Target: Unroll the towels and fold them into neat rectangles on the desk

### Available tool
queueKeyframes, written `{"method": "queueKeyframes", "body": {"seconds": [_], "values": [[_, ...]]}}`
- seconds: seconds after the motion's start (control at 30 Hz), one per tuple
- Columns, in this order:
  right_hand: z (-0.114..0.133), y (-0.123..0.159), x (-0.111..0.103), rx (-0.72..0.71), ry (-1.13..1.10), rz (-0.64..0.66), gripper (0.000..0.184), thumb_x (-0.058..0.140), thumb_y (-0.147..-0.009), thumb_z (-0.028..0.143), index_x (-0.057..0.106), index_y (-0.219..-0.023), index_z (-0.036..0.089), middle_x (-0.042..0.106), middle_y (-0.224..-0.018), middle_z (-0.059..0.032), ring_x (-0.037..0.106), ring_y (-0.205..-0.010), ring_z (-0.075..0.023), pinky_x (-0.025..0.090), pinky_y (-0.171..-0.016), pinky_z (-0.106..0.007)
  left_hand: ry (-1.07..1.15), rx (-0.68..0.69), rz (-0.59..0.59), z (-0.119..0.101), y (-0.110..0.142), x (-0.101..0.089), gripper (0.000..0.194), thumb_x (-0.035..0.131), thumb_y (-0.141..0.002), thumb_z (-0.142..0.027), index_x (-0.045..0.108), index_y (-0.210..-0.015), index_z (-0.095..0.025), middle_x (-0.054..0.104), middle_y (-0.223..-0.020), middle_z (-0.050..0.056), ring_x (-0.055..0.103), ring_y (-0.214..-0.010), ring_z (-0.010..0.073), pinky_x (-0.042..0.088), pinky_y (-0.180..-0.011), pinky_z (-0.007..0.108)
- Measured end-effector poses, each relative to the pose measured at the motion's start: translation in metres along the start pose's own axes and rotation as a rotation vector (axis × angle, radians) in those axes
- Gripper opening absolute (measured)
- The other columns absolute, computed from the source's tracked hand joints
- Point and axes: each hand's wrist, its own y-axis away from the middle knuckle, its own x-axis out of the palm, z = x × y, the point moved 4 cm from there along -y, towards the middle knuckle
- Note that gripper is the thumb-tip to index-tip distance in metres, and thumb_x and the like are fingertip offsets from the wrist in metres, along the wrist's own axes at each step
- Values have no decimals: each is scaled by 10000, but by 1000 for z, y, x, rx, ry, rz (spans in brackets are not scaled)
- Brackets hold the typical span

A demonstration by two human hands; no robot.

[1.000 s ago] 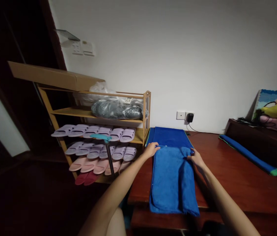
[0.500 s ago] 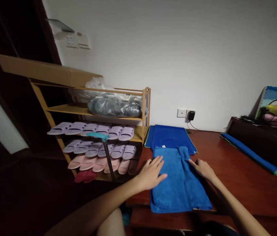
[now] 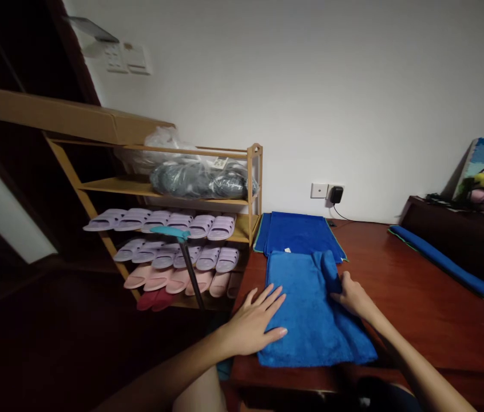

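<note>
A bright blue towel (image 3: pixel 304 326) lies folded at the front of the reddish wooden table (image 3: pixel 417 303), with a raised ridge along its right side. My left hand (image 3: pixel 256 325) rests on the towel's left part, palm down, fingers spread. At the right edge my right hand (image 3: pixel 352 296) has its fingers closed on the fabric; its fingertips are partly hidden. Behind the towel, and touching it, lies a flat stack of darker blue cloths (image 3: pixel 300 232) with green edging and a small white tag.
A rolled blue cloth (image 3: pixel 443 260) with green ends lies at the table's right. On the left stands a wooden shoe rack (image 3: pixel 254 194) with rows of slippers (image 3: pixel 199 226), bagged items and a cardboard box (image 3: pixel 74 117). A turquoise-topped pole (image 3: pixel 190 269) leans before it. A black plug (image 3: pixel 336 194) sits in the wall.
My left hand has let go of the towel's far left corner and lies flat nearer me. My right hand has slid nearer along the right edge. The towel's right side has spread outward.
</note>
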Motion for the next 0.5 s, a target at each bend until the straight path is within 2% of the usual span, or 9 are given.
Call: {"method": "queueKeyframes", "body": {"seconds": [0.17, 0.23, 0.3, 0.4, 0.5], "values": [[-6, 10, -5, 23, -1, -21, 852, 617, -723, 523, 228, -1409, 198, 633, -1006, -130, 606, -977, -313, 419, -730, -343, -33, 5, 5, -1, -1, 0, 676, 370, -915, -587, 151, -1485, -299, 128, -1552, 42, 85, -1419, 298, 140, -1089, 597], [-10, 13, -6, 8, -56, -62, 903, 587, -722, 601, 202, -1440, 210, 635, -1022, -124, 605, -986, -310, 430, -748, -355, -40, 7, 2, -1, -1, 0, 672, 366, -917, -586, 148, -1485, -301, 127, -1552, 44, 87, -1419, 295, 140, -1090, 594], [-14, 12, -8, -9, -189, -77, 837, 486, -779, 637, 254, -1433, 169, 654, -979, -114, 625, -934, -272, 443, -757, -340, -51, 3, 0, -1, 0, 0, 671, 373, -917, -580, 149, -1485, -301, 125, -1551, 50, 88, -1419, 291, 137, -1092, 593], [-22, 7, -8, -2, -340, -32, 640, 289, -894, 552, 450, -1319, 102, 683, -875, -101, 647, -797, -211, 466, -712, -299, -66, -10, -7, 0, 3, -1, 671, 404, -912, -562, 146, -1482, -321, 113, -1553, 51, 88, -1418, 297, 142, -1087, 597], [-23, 2, -8, -7, -321, 10, 533, 316, -898, 491, 613, -1116, 106, 697, -847, -93, 649, -740, -200, 473, -651, -281, -71, -24, 2, 1, 6, -2, 649, 418, -915, -542, 151, -1476, -353, 95, -1555, 42, 88, -1417, 303, 149, -1078, 608]]}}
